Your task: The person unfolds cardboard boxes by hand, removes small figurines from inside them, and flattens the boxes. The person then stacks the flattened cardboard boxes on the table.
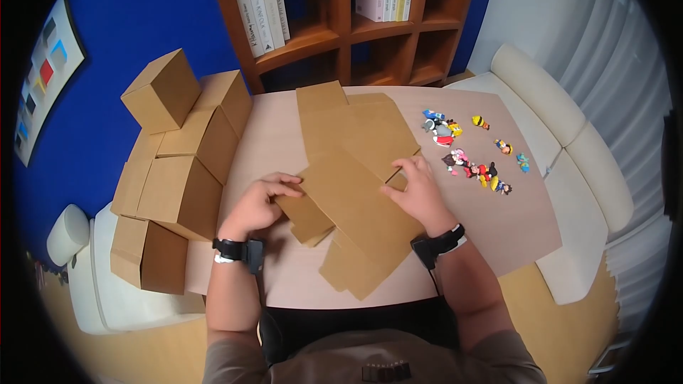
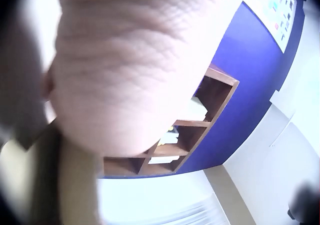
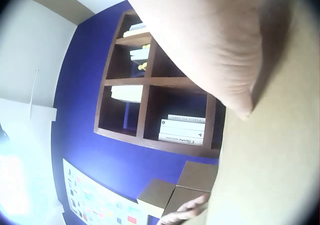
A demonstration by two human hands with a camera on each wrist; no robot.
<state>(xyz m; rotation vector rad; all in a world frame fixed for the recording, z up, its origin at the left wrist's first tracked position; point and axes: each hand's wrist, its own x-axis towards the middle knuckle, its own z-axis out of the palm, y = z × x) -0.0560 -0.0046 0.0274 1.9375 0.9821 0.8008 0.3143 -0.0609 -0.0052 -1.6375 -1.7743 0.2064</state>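
Observation:
A flattened cardboard box (image 1: 359, 203) lies slanted across the middle of the table, with its flaps spread toward the near side. Beneath its far end is more flat cardboard (image 1: 356, 117). My left hand (image 1: 257, 205) holds its left edge, fingertips on the upper face near a corner. On the opposite edge, my right hand (image 1: 421, 190) grips the cardboard beside a small flap, thumb and fingers spread apart. In the right wrist view the cardboard sheet (image 3: 272, 155) fills the right side beneath the palm. The left wrist view shows mostly the palm, its fingers hidden.
Several assembled cardboard boxes (image 1: 178, 195) are stacked along the table's left side. Small toy figures (image 1: 473, 167) lie scattered at the right of the table (image 1: 526, 235). A wooden shelf with books (image 1: 341, 39) stands behind, and a white sofa (image 1: 587, 192) is at the right.

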